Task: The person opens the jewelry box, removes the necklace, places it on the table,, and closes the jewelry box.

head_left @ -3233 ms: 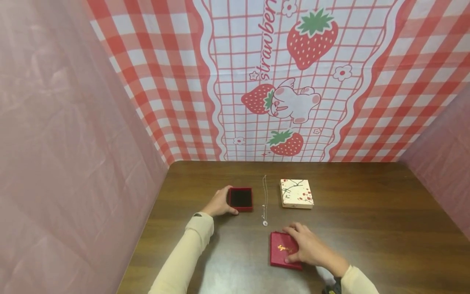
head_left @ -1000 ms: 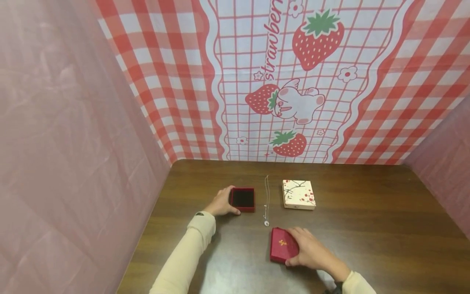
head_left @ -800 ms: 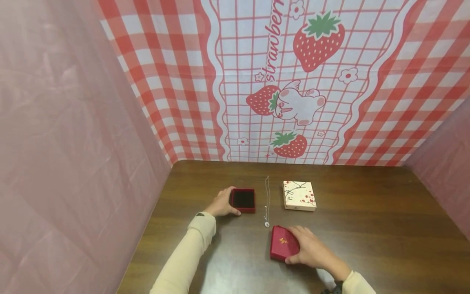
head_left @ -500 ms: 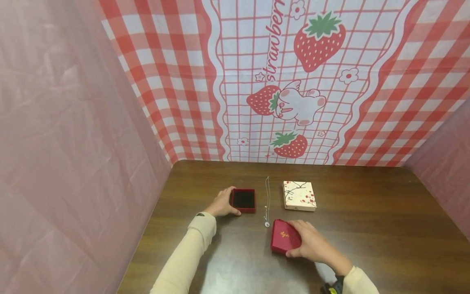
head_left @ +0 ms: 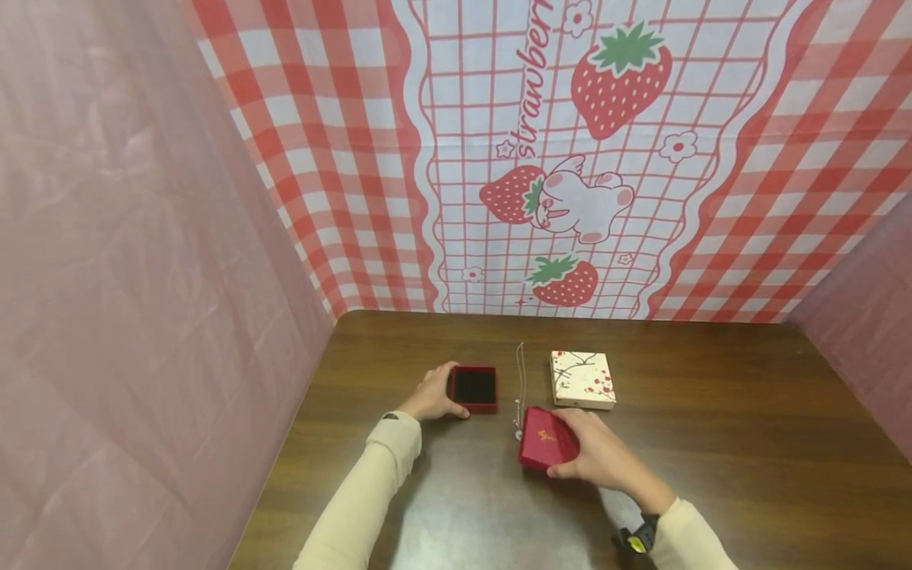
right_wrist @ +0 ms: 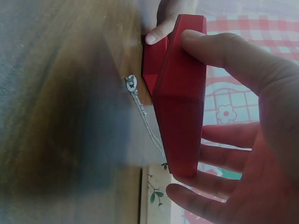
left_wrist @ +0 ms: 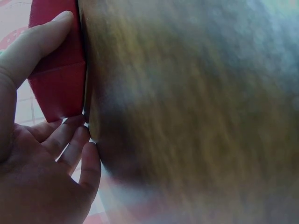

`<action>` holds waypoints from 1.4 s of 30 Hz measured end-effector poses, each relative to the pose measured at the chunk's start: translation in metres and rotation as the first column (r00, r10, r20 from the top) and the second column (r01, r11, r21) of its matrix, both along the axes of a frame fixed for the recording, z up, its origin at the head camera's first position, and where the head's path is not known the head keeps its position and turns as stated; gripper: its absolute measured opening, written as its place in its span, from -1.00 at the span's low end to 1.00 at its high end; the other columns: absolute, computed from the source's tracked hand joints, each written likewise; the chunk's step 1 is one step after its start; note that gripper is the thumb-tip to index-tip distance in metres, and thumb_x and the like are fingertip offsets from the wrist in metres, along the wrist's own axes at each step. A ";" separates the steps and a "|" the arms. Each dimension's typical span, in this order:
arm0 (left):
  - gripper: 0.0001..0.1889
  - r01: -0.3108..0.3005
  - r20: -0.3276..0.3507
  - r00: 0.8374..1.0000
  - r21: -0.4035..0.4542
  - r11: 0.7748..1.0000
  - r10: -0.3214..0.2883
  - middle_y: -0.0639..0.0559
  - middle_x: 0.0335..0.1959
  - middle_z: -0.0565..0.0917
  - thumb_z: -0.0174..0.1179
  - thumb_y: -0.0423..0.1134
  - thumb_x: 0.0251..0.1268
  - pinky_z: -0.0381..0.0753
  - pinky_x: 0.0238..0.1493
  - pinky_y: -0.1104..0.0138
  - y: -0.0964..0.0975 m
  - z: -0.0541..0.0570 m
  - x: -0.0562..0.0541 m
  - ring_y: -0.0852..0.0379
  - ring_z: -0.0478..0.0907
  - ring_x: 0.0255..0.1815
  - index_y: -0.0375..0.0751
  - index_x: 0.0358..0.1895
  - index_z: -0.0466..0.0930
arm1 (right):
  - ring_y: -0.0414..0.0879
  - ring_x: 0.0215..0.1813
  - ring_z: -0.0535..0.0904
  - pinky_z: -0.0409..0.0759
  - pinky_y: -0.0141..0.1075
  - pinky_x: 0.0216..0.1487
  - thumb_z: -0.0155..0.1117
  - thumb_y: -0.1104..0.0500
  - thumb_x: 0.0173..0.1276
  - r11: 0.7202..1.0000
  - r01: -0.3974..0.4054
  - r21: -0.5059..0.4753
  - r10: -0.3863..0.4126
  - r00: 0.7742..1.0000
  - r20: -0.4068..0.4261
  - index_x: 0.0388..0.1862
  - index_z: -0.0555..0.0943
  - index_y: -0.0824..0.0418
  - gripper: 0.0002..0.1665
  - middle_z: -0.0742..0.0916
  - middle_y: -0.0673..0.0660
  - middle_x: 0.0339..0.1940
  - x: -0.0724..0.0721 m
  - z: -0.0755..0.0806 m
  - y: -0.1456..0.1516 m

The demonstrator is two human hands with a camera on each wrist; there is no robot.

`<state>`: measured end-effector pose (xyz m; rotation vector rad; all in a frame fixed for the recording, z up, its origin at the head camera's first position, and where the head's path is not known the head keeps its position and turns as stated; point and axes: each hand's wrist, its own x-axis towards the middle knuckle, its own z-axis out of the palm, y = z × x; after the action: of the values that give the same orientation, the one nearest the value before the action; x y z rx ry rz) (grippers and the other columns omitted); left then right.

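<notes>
My left hand (head_left: 431, 395) grips the left side of an uncovered red jewelry box base (head_left: 479, 408) with a black insert. In the left wrist view its thumb lies on one red wall of the base (left_wrist: 58, 88), fingers at another. My right hand (head_left: 602, 453) holds the red box lid (head_left: 545, 439), gold script on top, between thumb and fingers; the lid is tilted and off the table. A silver necklace (head_left: 522, 378) lies stretched out between base and lid, its round pendant (right_wrist: 131, 84) showing in the right wrist view. The lid's left edge comes close to the pendant.
A cream box (head_left: 583, 380) with a red blossom print lies behind the lid, to the right of the necklace. All of it rests on a brown wooden table (head_left: 727, 412). A red checked strawberry cloth (head_left: 378, 198) hangs behind, and pink cloth (head_left: 142, 277) hangs at the sides.
My right hand, first resting on the flat lid, has gripped and raised it, and carried it forward towards the necklace. My left hand and the base stay in place.
</notes>
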<state>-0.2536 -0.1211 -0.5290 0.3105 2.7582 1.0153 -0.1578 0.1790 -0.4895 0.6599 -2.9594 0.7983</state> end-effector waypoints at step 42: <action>0.05 0.000 0.012 1.000 0.006 1.000 0.000 -0.25 0.33 0.42 0.61 -0.14 -0.28 0.27 0.38 -0.14 -0.002 -0.005 -0.003 -0.23 0.28 0.38 -0.17 0.42 0.22 | 0.10 0.06 0.51 0.56 0.00 -0.01 0.60 -0.06 -0.14 0.993 -0.089 -0.072 0.087 0.996 -0.024 0.26 0.45 0.35 0.00 0.64 0.27 0.10 -0.074 0.033 -0.035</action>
<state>-0.2565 -0.1228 -0.5344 0.3038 2.7449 1.0230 -0.2316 0.1439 -0.4563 0.7938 -2.8851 0.8951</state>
